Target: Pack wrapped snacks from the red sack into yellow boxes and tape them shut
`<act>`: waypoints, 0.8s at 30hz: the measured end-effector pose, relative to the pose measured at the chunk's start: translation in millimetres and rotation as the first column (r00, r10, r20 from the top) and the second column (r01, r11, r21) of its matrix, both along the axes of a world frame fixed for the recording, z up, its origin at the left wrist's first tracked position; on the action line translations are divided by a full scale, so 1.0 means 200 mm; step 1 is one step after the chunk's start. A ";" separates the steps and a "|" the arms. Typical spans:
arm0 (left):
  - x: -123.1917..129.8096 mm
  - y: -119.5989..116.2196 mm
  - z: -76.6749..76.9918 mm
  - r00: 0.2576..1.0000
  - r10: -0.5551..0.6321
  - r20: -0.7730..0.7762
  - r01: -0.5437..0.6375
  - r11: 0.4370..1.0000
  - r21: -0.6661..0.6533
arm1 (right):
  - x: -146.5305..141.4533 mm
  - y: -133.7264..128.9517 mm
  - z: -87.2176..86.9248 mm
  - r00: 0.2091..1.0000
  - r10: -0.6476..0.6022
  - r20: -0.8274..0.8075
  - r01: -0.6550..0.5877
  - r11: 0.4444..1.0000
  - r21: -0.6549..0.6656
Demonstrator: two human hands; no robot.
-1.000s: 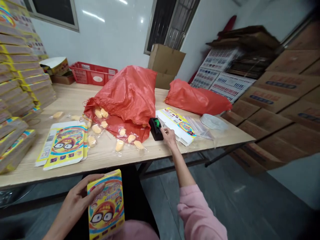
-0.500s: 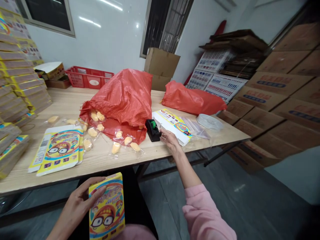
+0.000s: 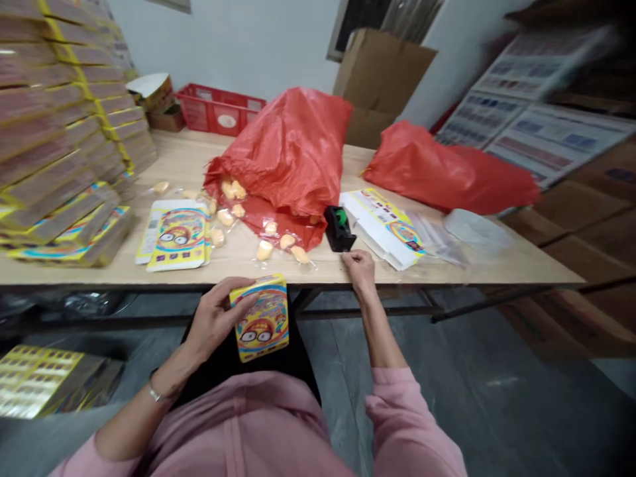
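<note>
My left hand (image 3: 214, 319) grips a yellow cartoon-printed box (image 3: 262, 324) upright over my lap, thumb across its front and fingers behind. My right hand (image 3: 361, 268) is at the table's front edge, just in front of a black tape dispenser (image 3: 338, 232) with a green core. Its fingers are pinched together; whatever is between them is too small to make out. Left of the dispenser, several wrapped yellow-orange pieces (image 3: 265, 250) lie by the mouth of a red sack (image 3: 298, 146). Flat printed cartons (image 3: 179, 238) lie farther left.
Stacked boxes (image 3: 74, 132) rise at the table's left. A second red sack (image 3: 442, 172), an unfolded carton (image 3: 380, 228) and a clear plastic lid (image 3: 474, 232) are on the right. A red crate (image 3: 218, 111) stands behind. More boxes (image 3: 44, 377) sit low on the left.
My view has tilted down and turned left. My right hand has drawn back from the dispenser's front towards me, fingers still pinched. My left hand still holds the box.
</note>
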State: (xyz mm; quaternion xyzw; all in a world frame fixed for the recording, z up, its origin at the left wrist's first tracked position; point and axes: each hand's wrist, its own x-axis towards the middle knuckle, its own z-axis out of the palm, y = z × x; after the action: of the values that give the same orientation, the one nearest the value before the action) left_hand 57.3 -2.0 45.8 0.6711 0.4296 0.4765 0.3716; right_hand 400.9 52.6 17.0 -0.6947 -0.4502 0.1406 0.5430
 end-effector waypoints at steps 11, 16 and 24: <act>0.02 -0.08 -0.05 0.971 0.023 -0.239 0.082 0.902 0.423 | -0.80 -0.52 0.23 0.741 0.490 -0.459 -0.560 0.828 -0.020; 0.01 -0.11 -0.08 0.949 0.006 -0.314 0.151 0.868 0.472 | -0.83 -0.49 0.19 0.744 0.448 -0.496 -0.556 0.827 -0.087; -0.04 -0.11 -0.11 0.895 -0.009 -0.447 0.292 0.769 0.569 | -0.85 -0.51 0.15 0.720 0.399 -0.567 -0.573 0.803 -0.163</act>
State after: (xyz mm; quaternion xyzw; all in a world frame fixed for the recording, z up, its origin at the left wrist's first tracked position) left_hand 49.1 -24.9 22.9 0.8745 0.2608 0.4036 0.0662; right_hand 231.8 -48.6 47.8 -0.5672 -0.4300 0.5300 0.4609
